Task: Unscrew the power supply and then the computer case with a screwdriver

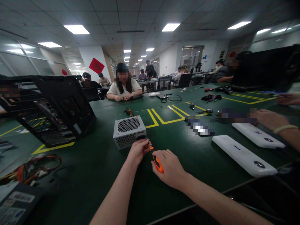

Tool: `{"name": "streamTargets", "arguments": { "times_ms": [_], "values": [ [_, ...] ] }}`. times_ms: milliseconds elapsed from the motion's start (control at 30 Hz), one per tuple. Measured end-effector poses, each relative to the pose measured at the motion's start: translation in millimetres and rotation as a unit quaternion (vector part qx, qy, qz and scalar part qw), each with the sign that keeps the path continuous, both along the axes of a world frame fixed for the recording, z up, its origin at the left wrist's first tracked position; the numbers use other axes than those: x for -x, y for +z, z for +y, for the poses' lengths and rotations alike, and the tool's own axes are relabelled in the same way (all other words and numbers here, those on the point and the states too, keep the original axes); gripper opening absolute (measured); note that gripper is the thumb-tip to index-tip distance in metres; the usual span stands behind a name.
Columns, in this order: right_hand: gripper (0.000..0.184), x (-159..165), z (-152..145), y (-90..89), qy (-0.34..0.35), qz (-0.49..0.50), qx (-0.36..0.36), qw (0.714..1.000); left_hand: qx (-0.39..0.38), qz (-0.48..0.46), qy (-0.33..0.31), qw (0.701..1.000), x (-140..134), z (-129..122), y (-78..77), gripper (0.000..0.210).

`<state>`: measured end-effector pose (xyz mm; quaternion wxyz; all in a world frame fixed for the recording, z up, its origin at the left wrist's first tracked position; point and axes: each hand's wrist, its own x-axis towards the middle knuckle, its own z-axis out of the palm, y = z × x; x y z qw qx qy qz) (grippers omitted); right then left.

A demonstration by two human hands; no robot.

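Note:
A grey metal computer power supply (pixel 124 142) stands on the green table in front of me, its vented top and side showing. My right hand (pixel 170 168) is closed round the orange and black handle of a screwdriver (pixel 158 164), whose thin shaft points away from me toward the supply's near right corner. Close to the shaft and that corner, my left hand (pixel 138 152) has its fingertips pinched together. What they hold, if anything, is too small to make out. The screwdriver's tip is partly hidden by those fingers.
An open black computer case (pixel 67 109) stands at the left, above bundled coloured cables (pixel 23 172) and another boxy unit (pixel 16 203). Two white oblong devices (pixel 243 156) lie at the right, near another person's hand (pixel 273 120). Someone sits across the table (pixel 105 107).

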<state>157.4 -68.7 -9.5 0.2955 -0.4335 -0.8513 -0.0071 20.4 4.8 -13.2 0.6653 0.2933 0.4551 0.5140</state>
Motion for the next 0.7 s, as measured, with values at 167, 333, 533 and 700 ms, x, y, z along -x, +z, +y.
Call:
{"name": "streamTargets", "arguments": {
  "times_ms": [167,333,533,700],
  "values": [
    [0.014,-1.6,-0.1,1.8,0.002,-0.030,-0.033,0.999,-0.025,0.037,-0.001,0.999,-1.0,1.7,-5.2,0.008],
    [0.028,0.1,-1.3,2.3,0.000,0.016,-0.004,1.000,-0.016,0.018,0.017,1.000,-1.5,3.2,-4.3,0.006],
    [0.014,0.7,-1.1,0.0,-0.005,-0.033,-0.035,0.999,-0.011,0.003,0.025,1.000,-2.5,-0.7,0.4,0.008],
    [0.018,1.8,-2.0,2.7,-0.008,-0.013,-0.017,1.000,-0.027,-0.007,0.039,0.999,-3.0,-1.4,-0.9,0.017]
  ]
}}
